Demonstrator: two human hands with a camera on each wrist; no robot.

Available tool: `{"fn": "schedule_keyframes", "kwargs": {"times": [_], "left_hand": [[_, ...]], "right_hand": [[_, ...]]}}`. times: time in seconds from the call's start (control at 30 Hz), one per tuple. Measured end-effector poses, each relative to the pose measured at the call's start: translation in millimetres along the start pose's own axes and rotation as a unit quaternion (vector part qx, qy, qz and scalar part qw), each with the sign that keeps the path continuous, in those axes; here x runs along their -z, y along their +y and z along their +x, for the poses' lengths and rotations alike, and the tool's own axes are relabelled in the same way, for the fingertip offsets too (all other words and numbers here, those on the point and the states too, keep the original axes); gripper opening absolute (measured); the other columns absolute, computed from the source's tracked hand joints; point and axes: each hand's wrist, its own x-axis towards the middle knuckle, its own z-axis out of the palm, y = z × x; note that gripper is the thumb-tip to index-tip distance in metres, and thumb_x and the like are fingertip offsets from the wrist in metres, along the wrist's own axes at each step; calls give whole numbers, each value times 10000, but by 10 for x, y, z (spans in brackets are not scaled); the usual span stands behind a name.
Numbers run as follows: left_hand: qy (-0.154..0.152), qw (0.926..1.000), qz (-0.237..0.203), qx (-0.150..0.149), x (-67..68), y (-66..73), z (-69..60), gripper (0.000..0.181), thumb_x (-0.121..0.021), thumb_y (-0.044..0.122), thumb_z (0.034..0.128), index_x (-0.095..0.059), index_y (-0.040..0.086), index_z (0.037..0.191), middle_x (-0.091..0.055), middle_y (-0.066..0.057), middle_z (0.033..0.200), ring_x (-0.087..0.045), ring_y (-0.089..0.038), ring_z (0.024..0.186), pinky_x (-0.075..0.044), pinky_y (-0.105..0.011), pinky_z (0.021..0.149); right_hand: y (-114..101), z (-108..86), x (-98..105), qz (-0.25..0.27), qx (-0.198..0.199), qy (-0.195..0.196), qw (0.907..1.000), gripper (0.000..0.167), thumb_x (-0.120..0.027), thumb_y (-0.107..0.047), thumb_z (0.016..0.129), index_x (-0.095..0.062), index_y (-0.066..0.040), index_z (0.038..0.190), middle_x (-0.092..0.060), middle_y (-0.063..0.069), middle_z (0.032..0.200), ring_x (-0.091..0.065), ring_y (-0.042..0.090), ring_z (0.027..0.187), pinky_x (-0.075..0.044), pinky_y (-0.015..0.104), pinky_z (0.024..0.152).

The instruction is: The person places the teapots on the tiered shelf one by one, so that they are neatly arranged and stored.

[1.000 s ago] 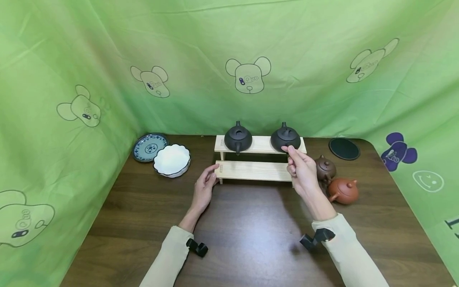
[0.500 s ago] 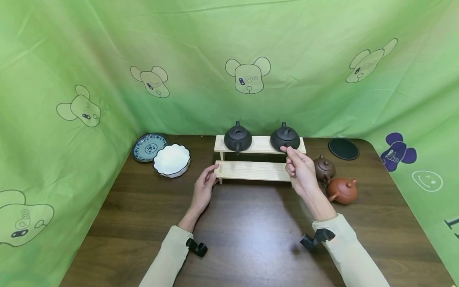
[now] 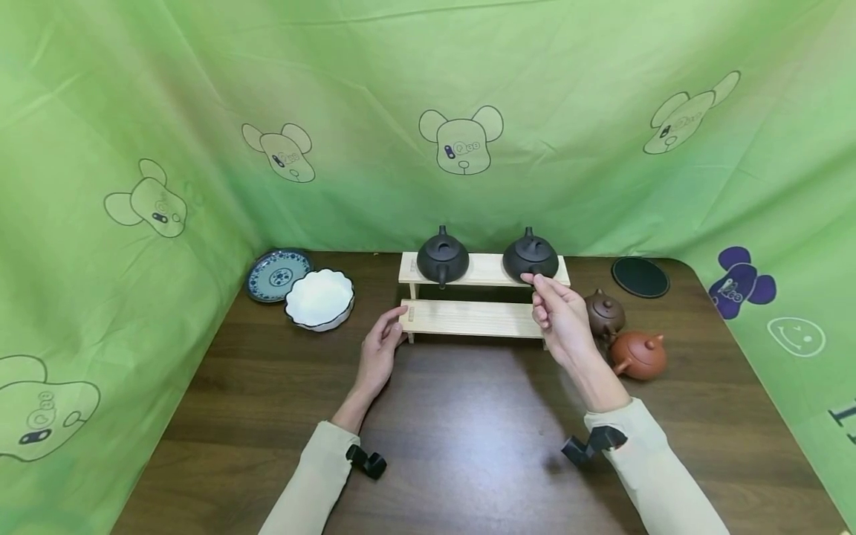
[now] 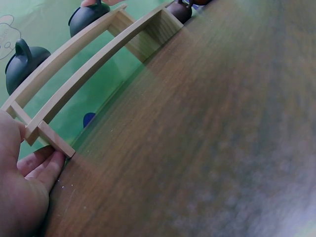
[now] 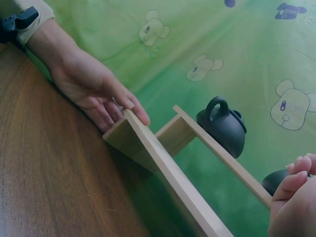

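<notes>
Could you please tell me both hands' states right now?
Left hand: closed, gripping the pale wooden two-tier stand.
Right hand: closed, pinching the round black teapot on the stand's right side.

I make out roughly "Qee" on the far curtain; the left-end mark on the near shelf is illegible

The rack is smooth wood, the black teapots matt — the wood-grained surface glossy, the green backdrop creased cloth.

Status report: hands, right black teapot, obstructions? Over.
Left hand gripping left end of lower shelf. Right hand pinching right black teapot, upright on upper shelf. Possible obstacles: brown teapot, orange teapot, close on right.
</notes>
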Motion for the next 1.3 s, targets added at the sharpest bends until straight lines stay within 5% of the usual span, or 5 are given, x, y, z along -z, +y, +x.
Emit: {"fn": "schedule_keyframes", "kwargs": {"times": [0.4,0.77,0.97,1.17,1.3], "left_hand": [[-37,10000,-88,-9,-9,-7,9,374,-500,84,1187,-624,44,1538,-659,-222,1512,-638,-303,1366,-556,-464,1179],[13,9993,133,-341,6,-48,-2,357,-518,118,1184,-647,60,1512,-672,-229,1488,-672,-230,1316,-610,-395,1106],[-36,9997,13,-238,10,-54,11,368,-509,86,1181,-633,48,1526,-666,-228,1497,-663,-260,1333,-593,-426,1132],[-31,9981,2,-608,36,-141,18,350,-539,164,1185,-663,81,1502,-700,-235,1440,-695,-234,1296,-628,-383,1075],[-39,9991,31,-422,22,-68,-3,360,-520,149,1189,-648,67,1515,-686,-237,1463,-678,-252,1317,-607,-418,1113]], "right_hand": [[-25,-19,36,270,-51,181,9995,285,-623,-150,1151,-872,-165,1014,-611,-62,701,-459,5,520,-333,92,440],[-85,-35,100,626,-75,342,9974,302,-628,-101,1138,-842,-122,925,-601,-34,687,-458,28,514,-302,103,469],[-93,-66,130,482,-22,300,9984,295,-623,-120,1145,-862,-144,973,-589,-51,690,-455,19,522,-287,109,475],[-70,-123,189,68,58,361,9993,298,-619,-133,1151,-867,-193,997,-576,-58,709,-445,23,518,-257,130,475],[-66,-166,237,-145,87,356,9992,304,-616,-143,1154,-869,-214,1002,-565,-65,726,-433,25,526,-198,165,502]]}}
